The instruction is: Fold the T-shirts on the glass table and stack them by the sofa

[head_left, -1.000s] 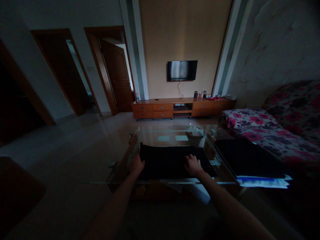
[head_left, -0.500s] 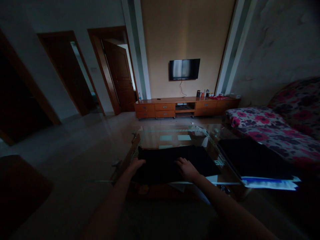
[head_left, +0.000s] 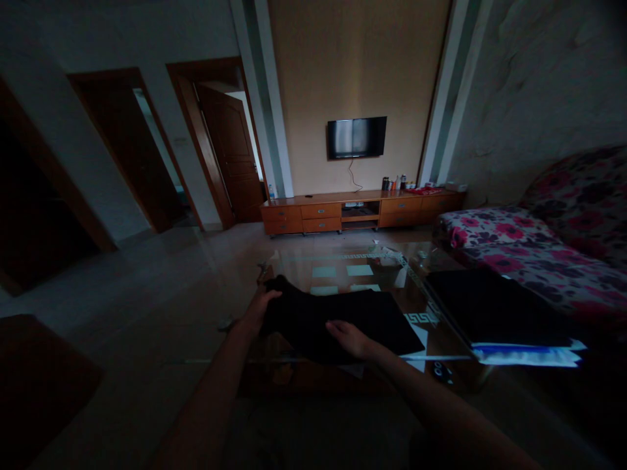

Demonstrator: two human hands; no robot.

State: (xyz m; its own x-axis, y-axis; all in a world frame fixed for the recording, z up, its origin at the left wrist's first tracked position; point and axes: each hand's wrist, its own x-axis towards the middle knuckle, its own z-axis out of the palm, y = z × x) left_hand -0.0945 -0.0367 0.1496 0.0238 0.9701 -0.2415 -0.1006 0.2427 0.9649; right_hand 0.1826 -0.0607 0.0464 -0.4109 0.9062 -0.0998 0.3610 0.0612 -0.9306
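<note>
A folded piece of black cloth (head_left: 353,320), probably a garment, lies across the near part of a glass-topped table (head_left: 337,260). My left hand (head_left: 257,310) is closed on its left end, which is raised and bunched, with the thumb on top. My right hand (head_left: 350,338) is closed at the cloth near its front middle, the fingers curled in; the dim light hides the fingertips. To the right, a stack of folded dark cloth (head_left: 494,307) has white and blue layers (head_left: 529,354) showing at its front edge.
A flower-patterned sofa (head_left: 514,238) stands along the right. Past the table are a wooden TV cabinet (head_left: 321,212) with bottles and cans, and a wall-mounted television (head_left: 356,138). A brown piece of furniture (head_left: 44,365) is at near left.
My left hand has lifted the cloth's left end and drawn it inward, so that end is now bunched. My right hand has shifted left and closer, its fingers more curled.
</note>
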